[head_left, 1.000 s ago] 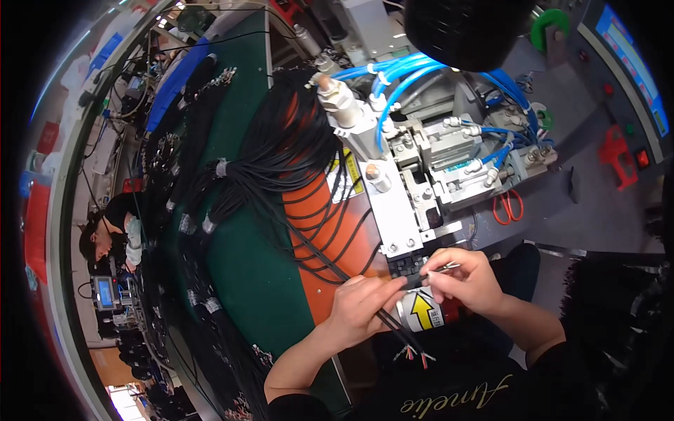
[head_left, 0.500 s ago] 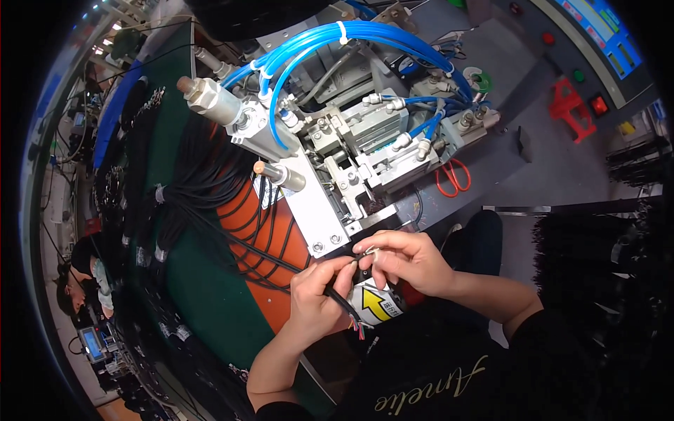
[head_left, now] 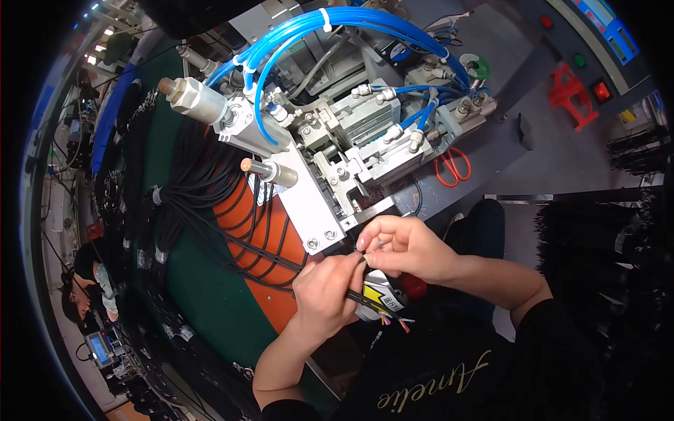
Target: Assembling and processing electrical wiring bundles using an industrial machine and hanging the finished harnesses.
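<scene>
Black cables (head_left: 361, 300) run through my left hand (head_left: 324, 291), whose fingers are closed around them. Thin coloured wire ends (head_left: 404, 325) stick out of the cables below that hand. My right hand (head_left: 413, 249) meets the left one at the fingertips, thumb and forefinger pinched on a small end I cannot make out. Both hands are just in front of the white plate (head_left: 303, 214) of a metal pneumatic machine (head_left: 365, 126). Under them is a white label with a yellow arrow (head_left: 381, 293), partly covered by the cables.
Blue air hoses (head_left: 295, 31) arch over the machine. Red-handled scissors (head_left: 453, 167) lie to its right. Bundled black cables (head_left: 189, 193) spread over an orange panel (head_left: 263, 228) and green mat (head_left: 186, 281). A red stool (head_left: 572, 98) stands far right; another person (head_left: 81, 298) is at far left.
My left hand has turned further over the cables, and the coloured wire ends have swung right. The right-hand fingers have curled in closer to the left. The machine appears shifted slightly left in view.
</scene>
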A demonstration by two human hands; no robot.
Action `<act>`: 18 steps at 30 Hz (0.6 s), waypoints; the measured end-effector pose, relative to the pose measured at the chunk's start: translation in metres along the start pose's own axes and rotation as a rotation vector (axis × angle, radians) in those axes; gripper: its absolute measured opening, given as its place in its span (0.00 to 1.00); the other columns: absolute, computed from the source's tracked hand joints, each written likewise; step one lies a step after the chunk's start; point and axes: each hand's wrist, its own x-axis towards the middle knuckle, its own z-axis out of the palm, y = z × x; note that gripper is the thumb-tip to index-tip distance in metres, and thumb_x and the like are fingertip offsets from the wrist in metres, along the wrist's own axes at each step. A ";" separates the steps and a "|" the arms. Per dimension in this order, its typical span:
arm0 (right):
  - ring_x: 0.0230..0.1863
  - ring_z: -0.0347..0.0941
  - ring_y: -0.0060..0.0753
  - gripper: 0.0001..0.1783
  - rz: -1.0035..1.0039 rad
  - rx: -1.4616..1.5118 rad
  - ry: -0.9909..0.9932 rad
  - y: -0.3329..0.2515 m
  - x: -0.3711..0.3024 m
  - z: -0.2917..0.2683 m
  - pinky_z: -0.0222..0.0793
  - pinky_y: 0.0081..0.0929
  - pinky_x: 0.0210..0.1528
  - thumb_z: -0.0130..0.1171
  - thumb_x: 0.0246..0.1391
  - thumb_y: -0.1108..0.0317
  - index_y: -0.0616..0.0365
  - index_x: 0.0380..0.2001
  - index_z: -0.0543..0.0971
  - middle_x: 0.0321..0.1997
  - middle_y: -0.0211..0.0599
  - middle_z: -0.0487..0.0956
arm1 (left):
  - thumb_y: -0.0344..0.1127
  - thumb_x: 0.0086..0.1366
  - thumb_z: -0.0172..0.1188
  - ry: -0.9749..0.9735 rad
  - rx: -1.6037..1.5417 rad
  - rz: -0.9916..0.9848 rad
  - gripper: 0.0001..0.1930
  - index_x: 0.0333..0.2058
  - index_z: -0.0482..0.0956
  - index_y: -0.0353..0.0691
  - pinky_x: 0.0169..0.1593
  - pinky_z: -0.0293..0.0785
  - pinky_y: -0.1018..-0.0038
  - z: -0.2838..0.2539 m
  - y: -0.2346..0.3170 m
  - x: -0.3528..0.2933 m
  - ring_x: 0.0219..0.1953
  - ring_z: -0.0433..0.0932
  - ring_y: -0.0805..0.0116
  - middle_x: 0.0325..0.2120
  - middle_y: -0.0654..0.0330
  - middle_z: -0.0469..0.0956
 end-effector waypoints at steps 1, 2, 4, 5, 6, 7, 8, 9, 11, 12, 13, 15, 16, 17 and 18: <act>0.26 0.71 0.15 0.12 -0.089 -0.067 0.012 0.001 -0.003 0.005 0.64 0.11 0.25 0.54 0.62 0.76 0.67 0.48 0.75 0.33 0.33 0.77 | 0.23 0.54 0.67 -0.001 0.001 0.000 0.12 0.38 0.79 0.33 0.29 0.72 0.71 0.001 -0.001 0.000 0.26 0.80 0.60 0.25 0.56 0.79; 0.26 0.71 0.15 0.12 -0.079 -0.070 0.030 0.002 -0.004 0.009 0.64 0.11 0.25 0.54 0.62 0.76 0.67 0.48 0.75 0.33 0.33 0.77 | 0.23 0.55 0.66 0.023 -0.068 -0.067 0.11 0.38 0.79 0.33 0.29 0.72 0.70 0.000 -0.001 -0.001 0.25 0.80 0.60 0.24 0.56 0.79; 0.27 0.75 0.17 0.12 -0.184 -0.153 0.143 0.003 -0.005 0.014 0.65 0.11 0.25 0.54 0.62 0.76 0.67 0.49 0.75 0.36 0.36 0.78 | 0.23 0.56 0.65 0.068 -0.205 -0.200 0.09 0.37 0.79 0.33 0.29 0.73 0.70 -0.001 -0.002 -0.003 0.25 0.80 0.60 0.23 0.56 0.79; 0.28 0.76 0.18 0.13 -0.243 -0.194 0.195 0.003 -0.005 0.014 0.66 0.11 0.25 0.53 0.62 0.77 0.67 0.49 0.75 0.38 0.37 0.79 | 0.23 0.56 0.65 0.065 -0.205 -0.198 0.09 0.37 0.79 0.33 0.29 0.73 0.70 -0.002 -0.003 -0.004 0.25 0.80 0.60 0.23 0.56 0.79; 0.28 0.76 0.18 0.13 -0.239 -0.193 0.203 0.002 -0.005 0.014 0.66 0.11 0.25 0.53 0.62 0.77 0.67 0.49 0.75 0.38 0.37 0.79 | 0.23 0.57 0.65 0.047 -0.232 -0.237 0.08 0.36 0.79 0.33 0.29 0.73 0.69 -0.002 -0.003 -0.005 0.25 0.80 0.60 0.23 0.56 0.79; 0.29 0.78 0.19 0.13 -0.246 -0.226 0.199 0.002 -0.005 0.014 0.66 0.11 0.24 0.53 0.63 0.76 0.68 0.49 0.75 0.39 0.38 0.80 | 0.23 0.57 0.64 0.029 -0.260 -0.276 0.07 0.36 0.79 0.33 0.29 0.73 0.69 -0.002 -0.003 -0.005 0.25 0.80 0.60 0.23 0.55 0.80; 0.29 0.79 0.20 0.13 -0.253 -0.259 0.195 0.002 -0.004 0.012 0.67 0.11 0.24 0.53 0.63 0.76 0.68 0.49 0.75 0.40 0.39 0.80 | 0.23 0.58 0.64 0.018 -0.299 -0.310 0.06 0.35 0.79 0.33 0.29 0.74 0.69 -0.002 -0.004 -0.006 0.25 0.80 0.61 0.23 0.55 0.80; 0.30 0.80 0.21 0.13 -0.259 -0.292 0.190 0.002 -0.004 0.011 0.67 0.11 0.24 0.53 0.63 0.76 0.68 0.49 0.76 0.41 0.39 0.81 | 0.23 0.58 0.64 0.010 -0.287 -0.317 0.06 0.35 0.79 0.33 0.29 0.74 0.69 -0.002 -0.004 -0.006 0.25 0.80 0.61 0.23 0.55 0.80; 0.29 0.80 0.21 0.12 -0.234 -0.289 0.188 0.001 -0.002 0.010 0.67 0.11 0.24 0.53 0.63 0.75 0.68 0.49 0.76 0.40 0.39 0.81 | 0.24 0.62 0.61 0.012 -0.317 -0.295 0.02 0.34 0.79 0.32 0.27 0.70 0.75 -0.001 -0.005 -0.005 0.22 0.76 0.71 0.20 0.60 0.78; 0.29 0.80 0.21 0.12 -0.207 -0.285 0.189 0.001 -0.001 0.010 0.67 0.11 0.24 0.54 0.63 0.75 0.68 0.48 0.77 0.39 0.40 0.81 | 0.24 0.65 0.59 0.002 -0.321 -0.301 0.02 0.34 0.79 0.32 0.25 0.69 0.79 -0.001 -0.006 -0.005 0.20 0.74 0.77 0.19 0.62 0.76; 0.29 0.80 0.21 0.11 -0.191 -0.270 0.183 0.001 0.000 0.010 0.67 0.11 0.24 0.54 0.63 0.75 0.68 0.47 0.77 0.39 0.40 0.81 | 0.24 0.65 0.59 0.012 -0.332 -0.283 0.02 0.34 0.79 0.32 0.25 0.69 0.79 -0.001 -0.006 -0.005 0.20 0.74 0.77 0.19 0.62 0.76; 0.29 0.80 0.21 0.11 -0.195 -0.284 0.179 0.000 0.001 0.010 0.67 0.11 0.24 0.54 0.63 0.75 0.68 0.47 0.77 0.38 0.40 0.82 | 0.25 0.63 0.61 -0.039 -0.352 -0.334 0.03 0.35 0.79 0.33 0.29 0.73 0.73 -0.004 -0.006 -0.005 0.24 0.79 0.67 0.24 0.58 0.80; 0.28 0.80 0.21 0.11 -0.211 -0.289 0.169 0.000 0.001 0.010 0.67 0.11 0.24 0.53 0.63 0.75 0.68 0.47 0.77 0.38 0.40 0.82 | 0.25 0.62 0.62 -0.053 -0.368 -0.346 0.04 0.36 0.79 0.33 0.31 0.75 0.71 -0.004 -0.006 -0.005 0.26 0.81 0.62 0.26 0.55 0.82; 0.28 0.80 0.21 0.11 -0.235 -0.286 0.150 0.000 0.001 0.010 0.67 0.11 0.24 0.53 0.63 0.75 0.68 0.46 0.77 0.38 0.40 0.82 | 0.25 0.62 0.62 -0.064 -0.361 -0.358 0.04 0.36 0.79 0.33 0.31 0.75 0.71 -0.005 -0.007 -0.004 0.26 0.81 0.62 0.26 0.55 0.82; 0.28 0.80 0.21 0.11 -0.227 -0.294 0.157 0.000 0.002 0.009 0.67 0.11 0.24 0.53 0.63 0.75 0.68 0.46 0.77 0.38 0.40 0.82 | 0.25 0.64 0.60 -0.050 -0.395 -0.359 0.03 0.35 0.79 0.32 0.29 0.72 0.74 -0.005 -0.007 -0.004 0.24 0.77 0.68 0.23 0.58 0.79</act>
